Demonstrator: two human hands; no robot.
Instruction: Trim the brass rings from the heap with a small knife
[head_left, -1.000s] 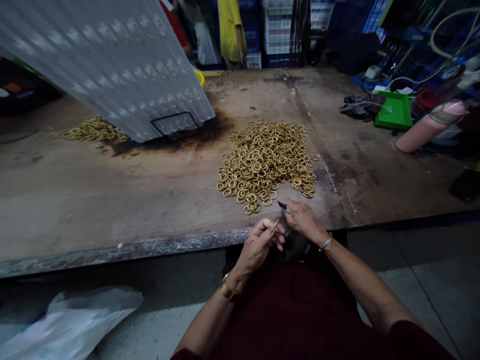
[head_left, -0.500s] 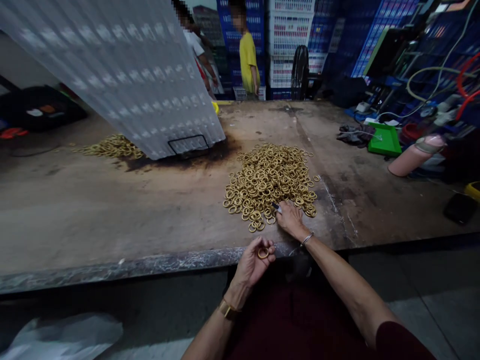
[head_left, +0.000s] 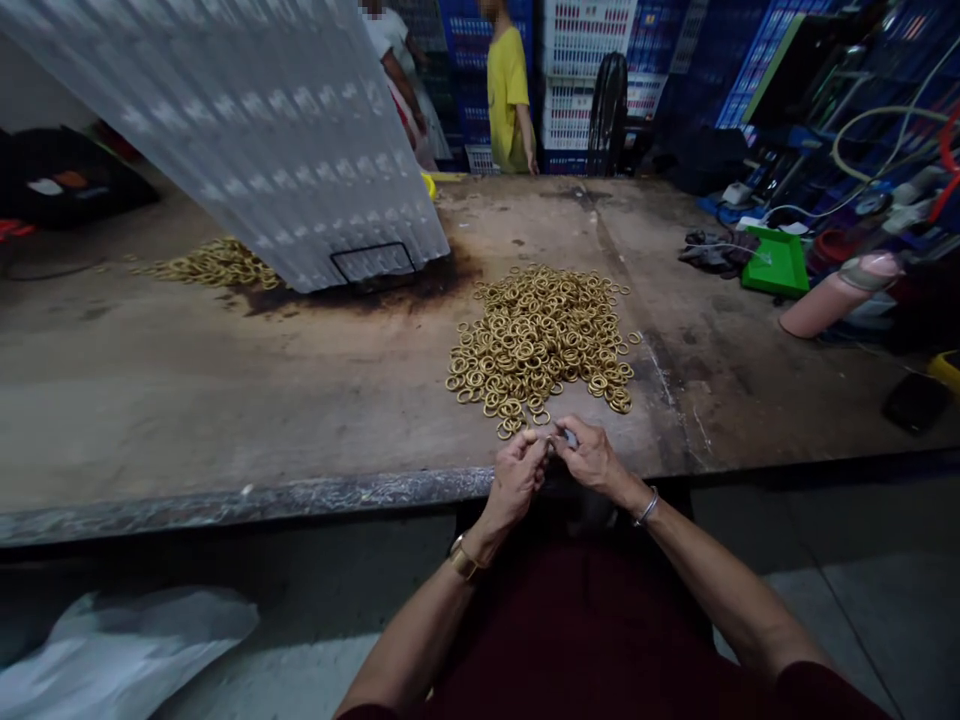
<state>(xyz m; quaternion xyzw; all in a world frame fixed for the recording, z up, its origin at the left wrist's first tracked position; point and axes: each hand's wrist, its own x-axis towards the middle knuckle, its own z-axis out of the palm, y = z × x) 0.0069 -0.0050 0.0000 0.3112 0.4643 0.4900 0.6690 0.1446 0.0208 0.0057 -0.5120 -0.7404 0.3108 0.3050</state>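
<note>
A heap of gold-coloured metal rings (head_left: pixel 544 330) lies on the wooden table, just beyond my hands. My left hand (head_left: pixel 517 475) is closed at the table's front edge, its thumb and fingers pinched round a ring that is mostly hidden. Fingertip to fingertip with it, my right hand (head_left: pixel 589 458) is also closed. A small grey pen-like tool (head_left: pixel 571 438) shows between the right fingers; its dark end cannot be made out. A few loose rings (head_left: pixel 511 428) lie at the near side of the heap, close to my left fingertips.
A tall ribbed translucent panel (head_left: pixel 300 150) leans in a black wire stand at the left, before a second ring pile (head_left: pixel 214 265). To the right are a green tray (head_left: pixel 776 262), a pink bottle (head_left: pixel 836 297) and a phone-like dark object (head_left: pixel 915 403). Two people stand behind the table.
My right hand has drawn back from the heap to meet my left hand. The left fingers have closed over the ring that lay visible in them. The view has tilted slightly down.
</note>
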